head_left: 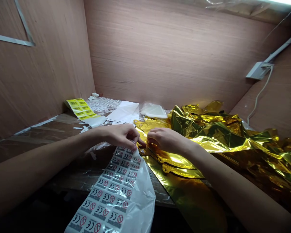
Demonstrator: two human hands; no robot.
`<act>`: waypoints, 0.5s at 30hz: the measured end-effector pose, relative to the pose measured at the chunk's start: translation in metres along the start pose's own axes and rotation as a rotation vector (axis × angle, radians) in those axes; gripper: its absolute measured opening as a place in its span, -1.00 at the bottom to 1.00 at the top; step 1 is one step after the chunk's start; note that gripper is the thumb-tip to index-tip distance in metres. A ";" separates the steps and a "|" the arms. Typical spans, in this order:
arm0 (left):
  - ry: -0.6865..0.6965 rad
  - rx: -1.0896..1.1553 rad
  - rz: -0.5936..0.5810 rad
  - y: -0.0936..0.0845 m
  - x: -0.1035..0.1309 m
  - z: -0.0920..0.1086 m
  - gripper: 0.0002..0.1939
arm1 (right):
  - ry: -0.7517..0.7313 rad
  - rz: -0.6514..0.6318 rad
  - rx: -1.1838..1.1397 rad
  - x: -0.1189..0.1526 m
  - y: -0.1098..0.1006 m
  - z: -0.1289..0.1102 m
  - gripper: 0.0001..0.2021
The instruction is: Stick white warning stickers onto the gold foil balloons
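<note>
My left hand (122, 135) pinches the top end of a long sheet of clear stickers (111, 191) printed with CE marks and red circles; the sheet hangs down over the table's front edge. Just to the right, my right hand (166, 139) has its fingers curled down on the gold foil pieces (179, 160), close to the left hand's fingertips. Its fingertips are partly hidden, and what they hold, if anything, cannot be made out. One long gold foil piece hangs over the front edge.
A crumpled heap of gold foil (223, 132) covers the right side. Behind my hands lie white paper sheets (124, 111), clear plastic bags (154, 110) and a yellow label sheet (81, 109). Wooden walls enclose the table (34, 137); a white socket box (259, 70) hangs at right.
</note>
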State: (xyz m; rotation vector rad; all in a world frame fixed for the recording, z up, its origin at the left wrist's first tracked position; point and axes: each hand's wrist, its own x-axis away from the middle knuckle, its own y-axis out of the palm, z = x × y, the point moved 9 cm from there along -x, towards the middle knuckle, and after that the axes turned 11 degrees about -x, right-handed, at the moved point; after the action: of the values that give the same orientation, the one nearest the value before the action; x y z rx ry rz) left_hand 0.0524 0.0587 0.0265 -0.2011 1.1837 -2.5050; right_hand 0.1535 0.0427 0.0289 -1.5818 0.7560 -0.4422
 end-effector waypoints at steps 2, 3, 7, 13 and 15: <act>-0.045 -0.075 -0.034 0.004 0.000 -0.002 -0.74 | -0.009 0.002 0.027 -0.001 0.001 -0.001 -0.83; -0.065 -0.117 -0.051 0.006 0.000 -0.003 -0.74 | -0.015 0.004 0.050 -0.002 0.001 -0.002 -0.82; -0.080 -0.233 0.013 0.002 -0.001 -0.002 -0.76 | -0.026 -0.016 0.149 -0.007 0.002 -0.005 -0.81; -0.111 -0.332 0.077 0.003 -0.002 0.005 -0.81 | -0.001 -0.095 0.206 -0.018 0.000 -0.005 -0.80; -0.147 -0.344 0.087 0.003 -0.002 0.005 -0.82 | 0.012 -0.096 0.197 -0.022 -0.001 -0.002 -0.81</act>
State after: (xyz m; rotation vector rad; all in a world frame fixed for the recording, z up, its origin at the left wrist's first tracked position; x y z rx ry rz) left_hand 0.0564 0.0541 0.0278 -0.4045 1.5170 -2.1573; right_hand 0.1369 0.0564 0.0334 -1.4355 0.6273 -0.5787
